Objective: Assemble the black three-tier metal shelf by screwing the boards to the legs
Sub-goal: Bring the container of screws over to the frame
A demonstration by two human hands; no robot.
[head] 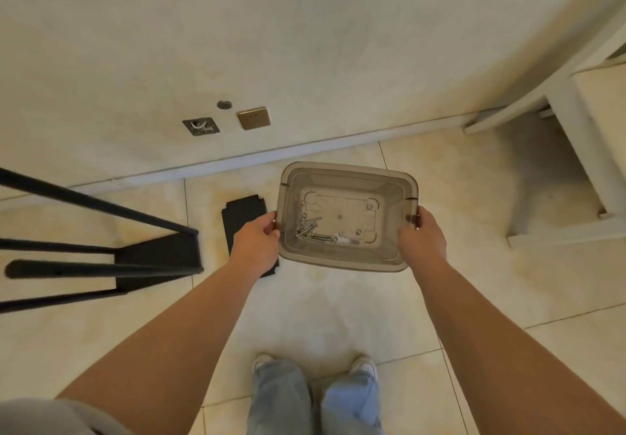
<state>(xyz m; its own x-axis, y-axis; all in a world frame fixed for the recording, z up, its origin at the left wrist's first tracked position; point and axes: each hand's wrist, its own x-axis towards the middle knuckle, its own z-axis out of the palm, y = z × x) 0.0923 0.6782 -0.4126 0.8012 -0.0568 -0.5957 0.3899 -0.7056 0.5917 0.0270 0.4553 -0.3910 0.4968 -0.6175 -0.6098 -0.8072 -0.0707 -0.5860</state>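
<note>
Screws [310, 229] lie loose in a translucent plastic bin [399, 194], gripped at opposite rims by the left hand [255, 241] and right hand [421, 236], probably to keep it level. Left of the bin, a black board [242, 217] lies partly hidden; the shelf frame [111, 258] is cut off.

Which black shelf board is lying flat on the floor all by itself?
The small black board beside the left hand lies flat with no legs on it. The other black board, further left, already has black legs fixed to it.
</note>
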